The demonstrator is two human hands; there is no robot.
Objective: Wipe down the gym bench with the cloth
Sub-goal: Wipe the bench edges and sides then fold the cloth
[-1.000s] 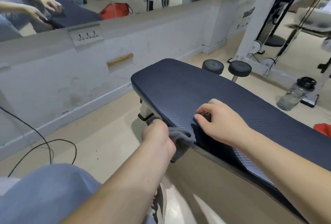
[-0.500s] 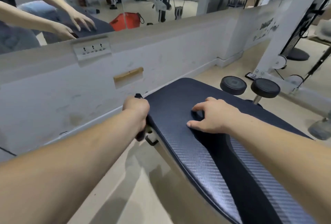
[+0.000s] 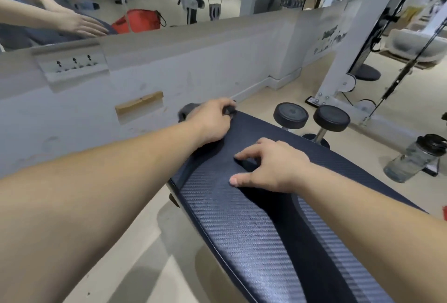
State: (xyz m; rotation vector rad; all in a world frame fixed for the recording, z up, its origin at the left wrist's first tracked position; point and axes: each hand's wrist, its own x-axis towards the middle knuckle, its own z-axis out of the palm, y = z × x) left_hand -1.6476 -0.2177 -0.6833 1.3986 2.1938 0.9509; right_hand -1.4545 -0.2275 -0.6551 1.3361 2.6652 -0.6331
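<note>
The gym bench has a dark blue, carbon-weave pad that runs from the lower right up to the middle of the view. My left hand is at the pad's far left corner and grips the dark grey cloth. The cloth bunches out beyond my knuckles and past my fingers at the pad's edge. My right hand rests on the middle of the pad with arched fingers, fingertips and thumb touching the surface, holding nothing.
Two black dumbbell heads stand just beyond the bench's far end. A clear water bottle lies on the floor to the right. A white cable machine frame rises behind. The low wall with a socket plate and mirror is close on the left.
My left hand has slid the cloth along the bench's left edge from the near end to the far corner. My right hand has stayed on the pad.
</note>
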